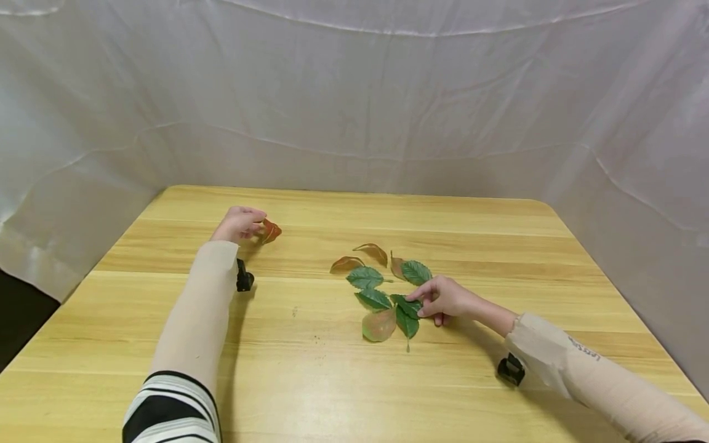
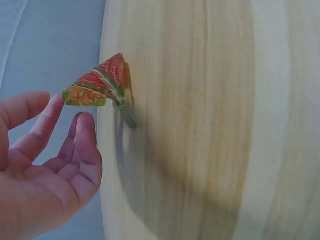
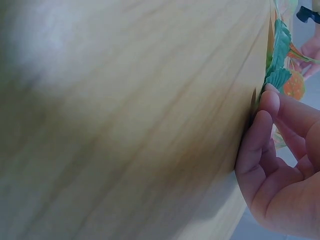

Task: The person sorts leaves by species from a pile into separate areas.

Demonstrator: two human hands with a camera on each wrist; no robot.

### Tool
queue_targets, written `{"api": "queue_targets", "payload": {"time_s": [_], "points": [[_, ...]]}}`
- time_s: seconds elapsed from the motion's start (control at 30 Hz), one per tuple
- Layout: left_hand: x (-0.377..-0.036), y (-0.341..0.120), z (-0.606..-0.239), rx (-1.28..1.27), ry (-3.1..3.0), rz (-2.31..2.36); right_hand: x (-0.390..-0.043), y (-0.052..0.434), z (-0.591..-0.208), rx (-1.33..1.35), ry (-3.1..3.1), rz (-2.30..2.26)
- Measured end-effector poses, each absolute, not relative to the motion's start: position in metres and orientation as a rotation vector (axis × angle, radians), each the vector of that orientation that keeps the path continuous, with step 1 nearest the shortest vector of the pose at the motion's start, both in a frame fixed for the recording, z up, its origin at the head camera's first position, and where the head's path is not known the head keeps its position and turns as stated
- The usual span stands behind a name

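Note:
A folded red-orange leaf point(image 1: 271, 231) point(image 2: 100, 82) stands on edge on the wooden table point(image 1: 332, 381) at the back left. My left hand point(image 1: 240, 223) point(image 2: 55, 165) is right beside it, fingers relaxed, one fingertip point(image 2: 56, 102) just touching the leaf's edge. In the middle lies a cluster of green leaves point(image 1: 373, 299) point(image 3: 280, 47). My right hand point(image 1: 443, 298) point(image 3: 280, 165) rests at the cluster's right side with its fingertips point(image 3: 270, 97) on a green leaf point(image 1: 407, 306). Neither hand grips anything.
Brownish leaves point(image 1: 373, 251) lie at the back of the cluster, with a pink-green leaf point(image 1: 379, 325) at its front. White cloth point(image 1: 354, 92) hangs behind and around the table. A black wrist camera point(image 1: 244, 280) is strapped on the left sleeve.

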State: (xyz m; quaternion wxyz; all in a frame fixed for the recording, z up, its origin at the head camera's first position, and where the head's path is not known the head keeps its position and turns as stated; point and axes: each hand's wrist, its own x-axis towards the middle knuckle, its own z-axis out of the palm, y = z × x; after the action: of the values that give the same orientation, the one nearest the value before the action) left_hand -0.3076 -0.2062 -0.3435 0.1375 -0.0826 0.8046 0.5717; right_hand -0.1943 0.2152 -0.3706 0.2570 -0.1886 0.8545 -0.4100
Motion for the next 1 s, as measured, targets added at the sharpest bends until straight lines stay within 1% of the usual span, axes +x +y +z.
{"api": "queue_targets", "payload": {"time_s": [0.37,0.77,1.0], "points": [[-0.302,-0.209,-0.34,-0.232,2.376,1.77,-0.195,0.212,-0.368,-0.533,2.326,-1.103],[-0.294,-0.197,-0.339,-0.214,2.478,1.792,-0.195,0.213,-0.37,-0.534,2.318,-1.114],[-0.292,-0.189,-0.336,-0.283,2.546,1.824,-0.195,0.213,-0.37,-0.524,2.315,-1.117]]}}
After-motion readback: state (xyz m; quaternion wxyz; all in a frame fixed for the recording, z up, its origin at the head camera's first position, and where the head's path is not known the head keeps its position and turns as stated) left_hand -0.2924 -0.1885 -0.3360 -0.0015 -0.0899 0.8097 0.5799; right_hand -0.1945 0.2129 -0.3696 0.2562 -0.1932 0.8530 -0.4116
